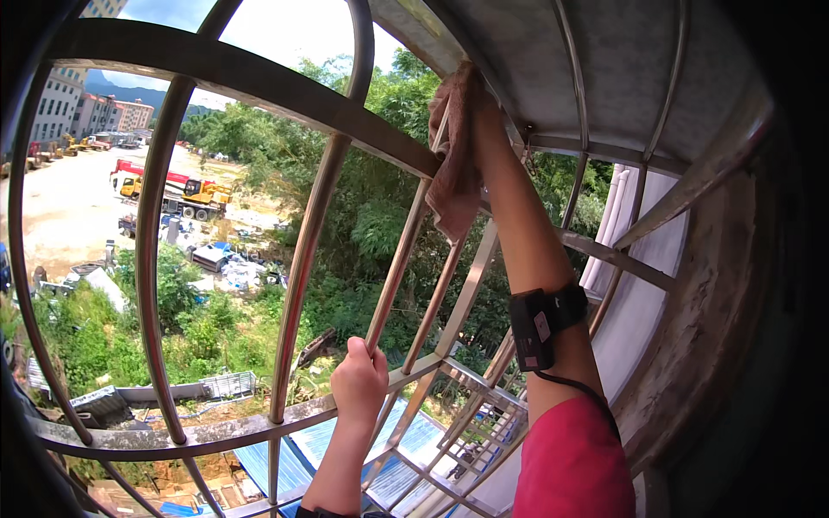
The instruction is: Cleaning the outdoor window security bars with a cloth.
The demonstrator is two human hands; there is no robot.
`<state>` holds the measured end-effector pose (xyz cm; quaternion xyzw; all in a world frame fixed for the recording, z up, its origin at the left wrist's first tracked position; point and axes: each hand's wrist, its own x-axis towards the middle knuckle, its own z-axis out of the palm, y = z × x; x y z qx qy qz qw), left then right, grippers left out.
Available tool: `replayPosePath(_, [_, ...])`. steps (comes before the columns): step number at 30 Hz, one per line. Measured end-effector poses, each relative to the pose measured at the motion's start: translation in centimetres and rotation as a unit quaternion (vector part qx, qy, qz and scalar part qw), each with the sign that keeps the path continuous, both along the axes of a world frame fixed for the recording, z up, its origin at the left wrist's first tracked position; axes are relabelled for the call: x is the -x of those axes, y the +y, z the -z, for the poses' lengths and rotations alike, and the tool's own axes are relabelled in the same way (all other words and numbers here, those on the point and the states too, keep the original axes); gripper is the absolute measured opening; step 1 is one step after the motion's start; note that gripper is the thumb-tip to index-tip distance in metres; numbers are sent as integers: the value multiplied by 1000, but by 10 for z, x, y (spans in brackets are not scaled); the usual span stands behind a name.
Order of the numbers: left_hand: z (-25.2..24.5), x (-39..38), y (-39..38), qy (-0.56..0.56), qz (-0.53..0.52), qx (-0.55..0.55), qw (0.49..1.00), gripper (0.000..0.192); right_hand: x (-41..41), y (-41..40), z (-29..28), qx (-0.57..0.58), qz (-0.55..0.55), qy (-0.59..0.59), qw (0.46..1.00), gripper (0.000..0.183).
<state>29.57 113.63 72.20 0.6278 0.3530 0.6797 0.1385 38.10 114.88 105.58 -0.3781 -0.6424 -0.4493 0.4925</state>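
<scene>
A metal window grille of round upright bars and flat rails spreads before me. My left hand is wrapped around one upright bar, just above the lower rail. High up, near the grille's top corner, my right hand presses a brownish-pink cloth against a bar. The cloth drapes over the bar and hangs below the hand, and it hides most of the fingers. A black strapped device with a cable sits on my right forearm.
Overhead is a grey sheet cover crossed by metal rods. A rough wall edge runs along the right, with a slanted bar in front. Outside, far below, are blue roof sheets, trees and a truck crane.
</scene>
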Motion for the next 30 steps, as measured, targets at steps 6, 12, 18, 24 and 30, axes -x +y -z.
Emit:
replayPosePath(6, [4, 1, 4, 4, -3, 4, 1000, 16, 37, 5, 45, 30, -44, 52, 997, 34])
replayPosePath(12, [0, -2, 0, -3, 26, 10, 1000, 17, 28, 20, 2, 20, 17, 124, 992, 36])
replayPosePath(18, [3, 0, 2, -3, -16, 8, 1000, 17, 15, 43, -28, 37, -163, 138, 976, 36])
replayPosePath(24, [-1, -6, -1, -18, 9, -6, 1000, 13, 5, 48, -37, -9, -73, 106, 992, 41])
replayPosePath(30, [3, 0, 2, -15, -9, 14, 1000, 13, 58, 15, 0, -94, 246, 43, 964, 34])
